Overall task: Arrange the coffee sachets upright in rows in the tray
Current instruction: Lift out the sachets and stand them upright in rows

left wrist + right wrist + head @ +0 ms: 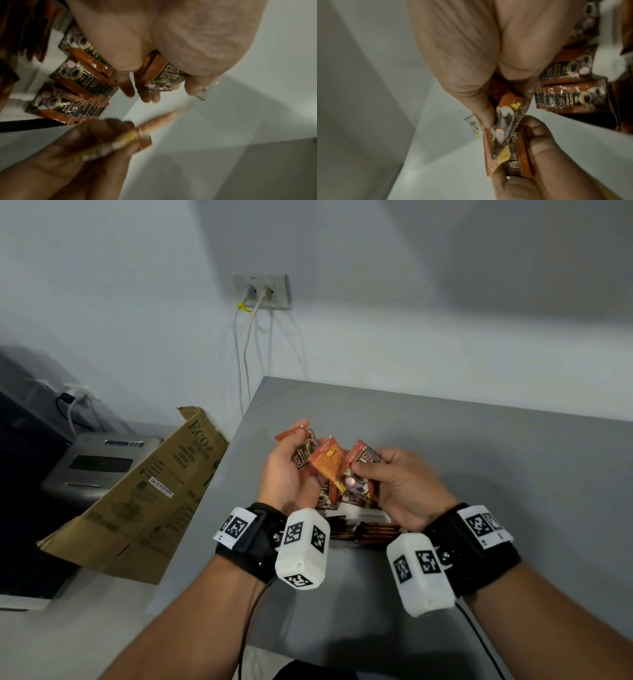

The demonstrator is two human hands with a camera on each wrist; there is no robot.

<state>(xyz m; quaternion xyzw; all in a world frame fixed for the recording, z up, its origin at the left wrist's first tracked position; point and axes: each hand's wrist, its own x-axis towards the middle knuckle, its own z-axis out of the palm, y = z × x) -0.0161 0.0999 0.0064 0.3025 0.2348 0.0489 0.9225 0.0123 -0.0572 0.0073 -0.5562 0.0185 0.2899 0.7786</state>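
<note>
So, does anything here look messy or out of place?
Only the sachets held in both hands: they fan out at mixed angles, one showing its back. Those in the tray stand in neat rows.

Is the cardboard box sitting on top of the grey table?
No, the cardboard box is off the grey table, leaning beside its left edge at a lower level.

Left hand [286,474] and right hand [406,487] gripping coffee sachets [329,462] above grey table [513,474], cardboard box [144,494] left
</note>
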